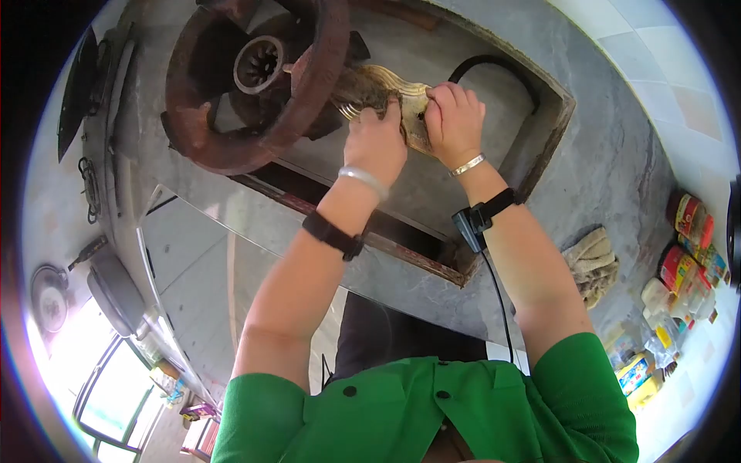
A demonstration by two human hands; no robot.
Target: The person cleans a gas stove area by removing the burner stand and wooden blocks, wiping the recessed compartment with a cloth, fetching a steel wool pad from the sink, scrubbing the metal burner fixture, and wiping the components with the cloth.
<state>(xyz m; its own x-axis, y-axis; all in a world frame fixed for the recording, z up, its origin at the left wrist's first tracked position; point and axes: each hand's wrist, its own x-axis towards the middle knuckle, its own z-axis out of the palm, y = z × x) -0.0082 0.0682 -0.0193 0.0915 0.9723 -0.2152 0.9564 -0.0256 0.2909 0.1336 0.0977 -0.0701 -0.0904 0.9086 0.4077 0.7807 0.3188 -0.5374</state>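
My right hand [457, 123] is closed on the right end of a grimy, brass-coloured metal piece [417, 131] with ridged edges. My left hand [374, 147] grips its lower edge, the index finger lying on the dirty surface. Both hands are over a rectangular opening with a worn metal frame [532, 181], set in the grey countertop. Just left of the piece, and partly overlapping it, a rusty cast-iron burner ring [258, 147] with a toothed hub rests over the frame. The left end of the piece is hard to make out beside the ring.
A black hose [502, 62] curves inside the frame. To the right, a crumpled cloth [593, 266] lies on the grey counter [610, 154], with several jars and packets [679, 270] near the tiled wall. Pans [116, 289] are at the left; a cable hangs from my right wrist.
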